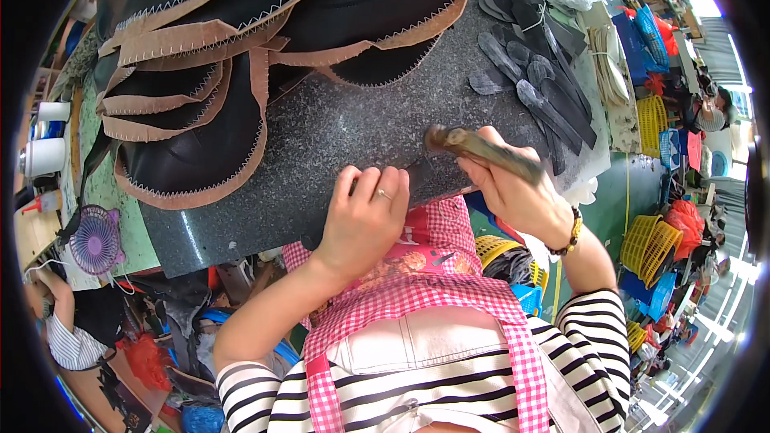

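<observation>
My right hand [517, 192] is closed round the wooden handle of a hammer [497, 154]. The hammer's head is low over the near edge of a dark speckled stone slab [345, 124]. Just left of it, my left hand [365, 216] has its fingers curled down at the slab's edge, a ring on one finger. A small dark strip, apparently leather [419, 170], shows between its fingertips and the hammer; its other end is hidden under the fingers.
Black leather pieces with tan zigzag-stitched borders [192, 156] overlap across the slab's far left. Dark cut leather strips [553, 104] lie piled at its right. A purple fan [96, 240] stands at the left. Yellow baskets [648, 244] are on the right, and another person's arm [60, 297] shows lower left.
</observation>
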A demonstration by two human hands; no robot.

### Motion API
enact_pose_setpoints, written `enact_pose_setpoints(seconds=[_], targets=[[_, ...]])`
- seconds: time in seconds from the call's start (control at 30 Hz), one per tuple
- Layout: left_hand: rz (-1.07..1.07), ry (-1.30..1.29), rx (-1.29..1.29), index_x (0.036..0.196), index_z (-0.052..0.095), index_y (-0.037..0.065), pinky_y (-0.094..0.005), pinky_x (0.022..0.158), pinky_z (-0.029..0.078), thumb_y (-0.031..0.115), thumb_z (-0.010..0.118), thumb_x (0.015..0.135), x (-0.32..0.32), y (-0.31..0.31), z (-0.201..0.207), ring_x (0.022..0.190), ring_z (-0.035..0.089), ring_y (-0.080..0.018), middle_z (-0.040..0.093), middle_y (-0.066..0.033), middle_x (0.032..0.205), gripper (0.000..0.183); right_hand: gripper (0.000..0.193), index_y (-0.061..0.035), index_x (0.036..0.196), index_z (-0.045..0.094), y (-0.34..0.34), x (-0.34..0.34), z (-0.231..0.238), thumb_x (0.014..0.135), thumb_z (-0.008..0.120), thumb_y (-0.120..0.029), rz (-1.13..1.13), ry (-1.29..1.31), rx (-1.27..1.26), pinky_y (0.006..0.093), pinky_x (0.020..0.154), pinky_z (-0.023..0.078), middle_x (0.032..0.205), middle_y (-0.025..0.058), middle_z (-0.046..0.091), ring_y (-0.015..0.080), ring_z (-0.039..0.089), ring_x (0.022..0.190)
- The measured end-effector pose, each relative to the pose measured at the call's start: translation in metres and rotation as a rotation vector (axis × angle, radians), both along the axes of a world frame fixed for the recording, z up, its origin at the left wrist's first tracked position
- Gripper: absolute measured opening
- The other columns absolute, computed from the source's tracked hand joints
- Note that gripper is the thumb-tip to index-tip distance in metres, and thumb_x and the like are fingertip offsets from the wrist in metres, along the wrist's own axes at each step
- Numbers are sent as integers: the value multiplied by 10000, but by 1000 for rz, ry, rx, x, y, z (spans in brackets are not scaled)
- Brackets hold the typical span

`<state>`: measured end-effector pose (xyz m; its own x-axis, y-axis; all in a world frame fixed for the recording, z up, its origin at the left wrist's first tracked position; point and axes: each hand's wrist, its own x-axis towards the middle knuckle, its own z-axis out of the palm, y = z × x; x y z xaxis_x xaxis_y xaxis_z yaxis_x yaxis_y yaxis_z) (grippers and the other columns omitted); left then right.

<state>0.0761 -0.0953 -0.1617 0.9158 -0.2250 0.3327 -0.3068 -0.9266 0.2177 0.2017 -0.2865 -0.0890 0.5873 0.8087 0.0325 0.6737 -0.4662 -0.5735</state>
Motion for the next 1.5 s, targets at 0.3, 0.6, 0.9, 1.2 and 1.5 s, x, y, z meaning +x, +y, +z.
enact_pose_setpoints(seconds=[0.3, 0.6, 0.9, 1.2, 1.5], targets=[[1, 3, -29, 1118, 657, 16, -436, 914, 427, 114, 612, 781, -9, 6, -3, 988, 579, -223, 611, -78, 1080, 354, 122, -33, 1015, 573, 13, -11, 4, 931, 589, -120, 51, 114, -210, 462, 577, 513, 868, 193, 635, 402, 649, 693], [23, 2, -109, 1086, 670, 5, -429, 916, 433, 112, 604, 786, -22, 17, -4, 983, 583, -229, 617, -84, 1061, 325, 139, -23, 1059, 576, 24, -32, 2, 934, 569, -84, 66, 94, -279, 450, 592, 529, 835, 165, 633, 390, 642, 677], [4, -6, -225, 1034, 671, 10, -416, 875, 450, 92, 652, 747, -34, 37, -2, 934, 604, -222, 630, -72, 1006, 299, 222, -35, 1142, 574, 29, -34, -8, 930, 587, -100, 156, -2, -135, 443, 556, 532, 833, 199, 650, 384, 654, 664], [-60, 48, -208, 953, 664, 13, -394, 836, 476, 80, 649, 788, -37, 47, 6, 896, 619, -250, 632, -84, 976, 179, 287, -70, 1171, 597, 38, -34, -15, 885, 595, -75, 225, -35, -10, 417, 547, 526, 775, 145, 584, 331, 635, 613], [-50, -30, -445, 912, 620, 9, -398, 781, 500, 14, 685, 808, -8, 31, -16, 868, 609, -298, 610, -122, 898, 123, 162, -6, 1077, 602, 20, -14, -4, 928, 603, -70, 176, -57, 29, 427, 571, 500, 769, 203, 593, 380, 625, 650]])
